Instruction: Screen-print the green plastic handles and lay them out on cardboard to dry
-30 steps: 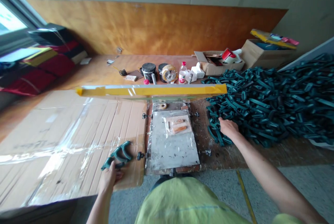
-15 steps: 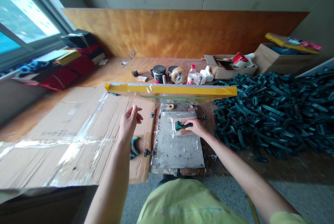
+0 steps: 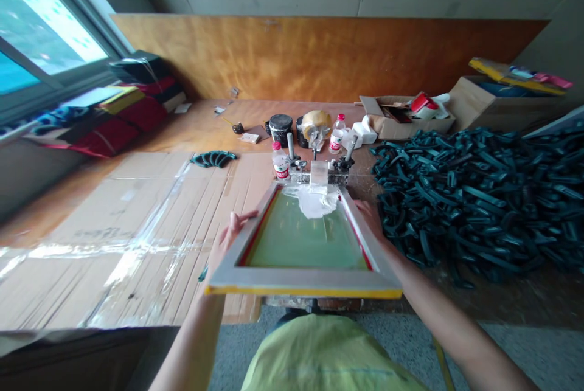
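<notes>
A screen-printing frame [image 3: 228, 266] with green mesh is lowered in front of me over the metal plate, which it hides. White ink [image 3: 314, 201] lies on the far end of the mesh. A pale block [image 3: 319, 175] rises at that end, below the clamp. My left hand [image 3: 230, 233] is at the frame's left side, fingers stretched toward its edge. Beyond the right side, my right hand [image 3: 368, 216] is partly covered by the frame, and its fingers do not show clearly. The dark green part on the plate is out of sight under the frame.
A large heap of dark green curved parts [image 3: 474, 202] covers the right of the table. Several similar parts [image 3: 213, 159] lie on the cardboard [image 3: 137, 227] at left. Behind the frame stand a bottle [image 3: 280, 161], a black tub [image 3: 280, 128] and an open carton [image 3: 406, 126].
The frame has swung down from its raised position and now hides the plate. My right hand has left the dark green part and moved right; my left hand has come down slightly beside the frame.
</notes>
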Demonstrator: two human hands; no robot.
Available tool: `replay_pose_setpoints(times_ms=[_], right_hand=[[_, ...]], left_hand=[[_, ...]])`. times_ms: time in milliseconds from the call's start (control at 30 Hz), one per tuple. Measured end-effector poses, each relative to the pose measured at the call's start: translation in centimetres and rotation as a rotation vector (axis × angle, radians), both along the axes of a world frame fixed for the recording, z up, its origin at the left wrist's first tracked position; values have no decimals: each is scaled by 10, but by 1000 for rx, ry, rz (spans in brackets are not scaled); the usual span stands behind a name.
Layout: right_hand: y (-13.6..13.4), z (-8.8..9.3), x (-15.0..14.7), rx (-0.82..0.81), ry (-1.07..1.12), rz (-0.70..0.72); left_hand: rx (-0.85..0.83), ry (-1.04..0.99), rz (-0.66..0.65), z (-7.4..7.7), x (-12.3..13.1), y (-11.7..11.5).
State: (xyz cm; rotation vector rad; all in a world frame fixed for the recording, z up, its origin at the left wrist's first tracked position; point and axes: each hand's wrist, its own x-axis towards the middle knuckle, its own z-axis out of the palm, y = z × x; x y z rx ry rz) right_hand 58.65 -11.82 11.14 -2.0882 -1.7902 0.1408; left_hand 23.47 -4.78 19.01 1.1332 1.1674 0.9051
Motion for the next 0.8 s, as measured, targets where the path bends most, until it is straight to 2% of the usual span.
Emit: replay_pose_setpoints(times_ms=[67,100,200,300,400,467,533,633,700,767,800], right_hand=[[16,11,10,64,30,-99],[27,18,10,102,43,-97],[63,35,-9,178,8,62],[89,40,-35,46,-84,161],[90,32,-50,-130,-127,191],[75,24,-53,-133,-160,259],[54,19,-51,-88,-189,398],[31,24,-40,-66,-184,613],[29,32,-33,-97,-153,708],[36,37,-30,-120,-108,722],[40,37,-31,-106,-90,683]], left_hand=[[-133,72,-83,-26,-11,-17],[-163,95,-109,-41,-14,-22],[-157,148,-121,-82,-14,-29],[-138,183,-123,-107,-11,-26],[-170,164,-162,-113,-11,-23],[-191,143,-170,-112,-13,-23],[-205,124,-159,-111,-14,-23],[-216,118,-150,-112,-14,-24],[-214,122,-149,-114,-14,-24],[-205,127,-141,-115,-14,-24],[-199,131,-135,-114,-14,-24]])
